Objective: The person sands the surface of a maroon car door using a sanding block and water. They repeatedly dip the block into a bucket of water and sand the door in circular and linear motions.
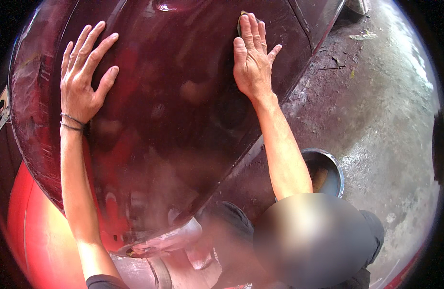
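A glossy dark red car panel (169, 115) fills the middle of the view, with wet-looking reflections on it. On its left side my left hand (84, 72) rests with the fingers spread and nothing in them. My right hand (254, 62) lies palm down toward the panel's far right. Its fingers press a small dark pad with a yellowish edge (240, 26) against the surface. Most of that pad is hidden under the fingers, so its exact kind does not show.
A round bucket (341, 180) with liquid and a brown block (319, 179) stands on the stained concrete floor (376, 130), right of the panel and partly behind my right forearm. At lower left is a bright red panel (34, 226). A blurred patch covers the lower right.
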Available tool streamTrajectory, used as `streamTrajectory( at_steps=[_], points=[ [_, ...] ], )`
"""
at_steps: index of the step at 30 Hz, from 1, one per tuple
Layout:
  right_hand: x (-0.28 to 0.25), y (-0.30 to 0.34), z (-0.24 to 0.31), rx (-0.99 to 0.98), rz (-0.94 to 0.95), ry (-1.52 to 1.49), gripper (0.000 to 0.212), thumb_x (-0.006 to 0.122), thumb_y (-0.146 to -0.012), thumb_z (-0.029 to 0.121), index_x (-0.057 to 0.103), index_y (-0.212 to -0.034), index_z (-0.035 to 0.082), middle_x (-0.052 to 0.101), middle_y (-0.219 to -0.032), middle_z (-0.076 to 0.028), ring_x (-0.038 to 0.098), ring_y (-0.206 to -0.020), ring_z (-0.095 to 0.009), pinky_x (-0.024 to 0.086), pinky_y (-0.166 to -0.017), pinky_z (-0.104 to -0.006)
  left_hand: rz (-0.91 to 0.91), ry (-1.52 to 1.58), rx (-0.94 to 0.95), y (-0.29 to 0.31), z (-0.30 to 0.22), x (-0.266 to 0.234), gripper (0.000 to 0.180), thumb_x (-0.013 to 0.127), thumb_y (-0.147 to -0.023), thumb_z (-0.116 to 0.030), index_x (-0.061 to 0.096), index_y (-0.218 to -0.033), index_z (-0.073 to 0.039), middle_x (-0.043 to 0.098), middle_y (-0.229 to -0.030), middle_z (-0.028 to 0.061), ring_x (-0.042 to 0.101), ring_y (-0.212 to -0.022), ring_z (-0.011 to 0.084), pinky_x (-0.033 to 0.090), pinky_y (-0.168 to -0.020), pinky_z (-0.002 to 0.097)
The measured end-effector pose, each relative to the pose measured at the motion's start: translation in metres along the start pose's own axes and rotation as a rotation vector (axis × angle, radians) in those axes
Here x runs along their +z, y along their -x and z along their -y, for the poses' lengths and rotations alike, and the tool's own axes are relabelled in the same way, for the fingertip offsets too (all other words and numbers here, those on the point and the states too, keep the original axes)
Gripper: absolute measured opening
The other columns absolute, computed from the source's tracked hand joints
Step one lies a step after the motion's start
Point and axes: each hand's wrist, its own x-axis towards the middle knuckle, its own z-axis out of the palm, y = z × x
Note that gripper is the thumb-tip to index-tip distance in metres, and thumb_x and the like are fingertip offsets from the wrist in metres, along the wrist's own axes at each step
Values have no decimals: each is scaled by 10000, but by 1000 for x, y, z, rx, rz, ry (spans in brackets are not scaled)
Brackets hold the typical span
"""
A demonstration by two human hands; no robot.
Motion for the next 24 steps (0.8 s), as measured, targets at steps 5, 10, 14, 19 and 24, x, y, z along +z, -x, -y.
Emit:
streamTrajectory(
  at_steps=[5,10,14,19,24],
  points=[
    [22,161,63,-86,160,-127,667,552,-1143,391,408,-1768,208,321,-1865,-50,178,-1753,-325,-89,-1307,-799,-14,-1,-1,1,0,3,574,718,-1059,-309,640,-1622,-228,495,-1777,55,388,-1683,292,256,-1379,529],
    [13,126,25,-110,142,-18,673,548,-1151,399,385,-1779,222,311,-1869,-43,195,-1749,-321,-118,-1305,-784,2,-13,-4,0,0,0,582,724,-1054,-304,636,-1624,-226,491,-1779,61,389,-1682,298,250,-1381,530],
    [-5,-29,-28,54,8,102,638,414,-1212,399,294,-1805,197,271,-1882,-43,205,-1744,-327,68,-1297,-829,-15,-11,-4,-4,1,-1,583,718,-1054,-302,633,-1625,-219,483,-1783,68,391,-1680,308,249,-1381,534],
    [13,48,2,4,14,-20,649,509,-1188,330,342,-1790,152,302,-1867,-105,193,-1741,-391,-13,-1303,-808,18,-8,-18,-1,-3,-8,583,709,-1053,-301,633,-1622,-201,483,-1781,86,389,-1679,322,238,-1384,534],
    [5,89,-8,12,132,74,706,443,-1198,393,225,-1823,149,178,-1905,-90,104,-1762,-354,-70,-1295,-801,36,4,-18,-9,-7,-6,591,700,-1051,-276,622,-1628,-176,475,-1783,112,378,-1683,337,219,-1390,533]
  ],
)
